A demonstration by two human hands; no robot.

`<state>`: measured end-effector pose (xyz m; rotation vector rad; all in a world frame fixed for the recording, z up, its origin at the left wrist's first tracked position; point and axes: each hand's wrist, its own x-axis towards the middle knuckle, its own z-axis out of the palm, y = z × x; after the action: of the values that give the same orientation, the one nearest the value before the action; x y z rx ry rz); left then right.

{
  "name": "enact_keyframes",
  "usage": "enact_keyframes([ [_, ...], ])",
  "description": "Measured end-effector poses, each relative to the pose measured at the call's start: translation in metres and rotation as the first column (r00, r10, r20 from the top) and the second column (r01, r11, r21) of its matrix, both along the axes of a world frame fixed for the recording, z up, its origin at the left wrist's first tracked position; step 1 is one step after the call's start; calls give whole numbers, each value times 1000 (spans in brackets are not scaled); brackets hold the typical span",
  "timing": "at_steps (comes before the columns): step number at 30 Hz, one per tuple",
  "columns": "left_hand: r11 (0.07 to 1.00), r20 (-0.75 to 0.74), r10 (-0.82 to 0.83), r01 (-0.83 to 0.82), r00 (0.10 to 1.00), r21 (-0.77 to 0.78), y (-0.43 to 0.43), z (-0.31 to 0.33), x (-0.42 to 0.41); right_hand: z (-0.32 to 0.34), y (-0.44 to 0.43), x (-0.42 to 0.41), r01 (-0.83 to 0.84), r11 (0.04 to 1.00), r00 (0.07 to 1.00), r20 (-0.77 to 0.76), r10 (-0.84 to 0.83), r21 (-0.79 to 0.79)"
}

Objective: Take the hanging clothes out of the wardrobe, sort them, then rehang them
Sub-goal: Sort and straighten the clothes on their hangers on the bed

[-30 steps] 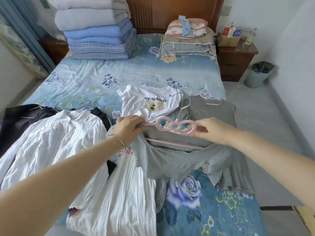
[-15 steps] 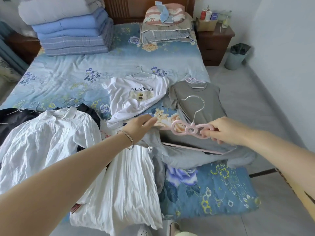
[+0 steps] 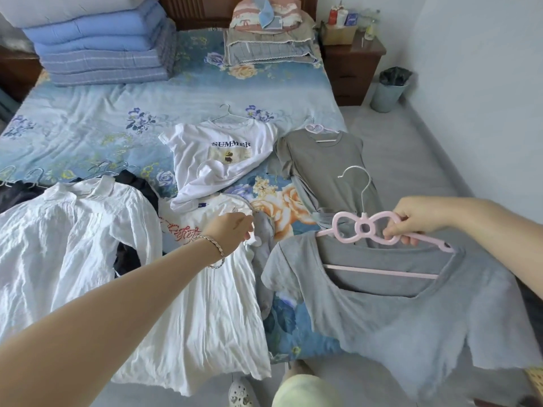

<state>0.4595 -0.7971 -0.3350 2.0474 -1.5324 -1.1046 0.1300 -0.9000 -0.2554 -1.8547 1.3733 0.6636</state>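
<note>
Writing: the white short-sleeved T-shirt [image 3: 223,154] lying mid-bed is showing the dark printed word "SUMMER" across its chest. Red cursive lettering on the long white garment [image 3: 205,289] is running under the left wrist, and I cannot read it.
Grey T-shirt: the light grey cotton T-shirt [image 3: 396,312] is hanging from the pink plastic bow-shaped hanger [image 3: 364,230] at the near right corner of the blue floral bedspread [image 3: 88,113], directly below the right hand.
Right hand: the right hand [image 3: 411,218] is gripping the bow's right loop with its fingers curled round it, the arm reaching in from the right.
Left hand: the left hand [image 3: 232,227] is stretching across palm down, its fingertips at the long white garment's neckline. I cannot tell whether it is pinching the cloth or only touching it.
Beyond the hanger: a darker grey T-shirt [image 3: 323,160] is lying flat on the bedspread.
</note>
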Motion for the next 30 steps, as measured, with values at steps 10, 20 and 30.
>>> enact_keyframes([
  [10,941,46,307,-310,951,132,-76,-93,-11,-186,-133,-6,189,963,981,0,-193,-190],
  [20,898,109,358,-374,927,231,-160,-188,-12,-324,-242,-8,476,815,877,112,-467,-330],
  [30,870,237,323,-386,916,305,-172,-214,18,-364,-255,84,420,778,908,215,-360,-467],
])
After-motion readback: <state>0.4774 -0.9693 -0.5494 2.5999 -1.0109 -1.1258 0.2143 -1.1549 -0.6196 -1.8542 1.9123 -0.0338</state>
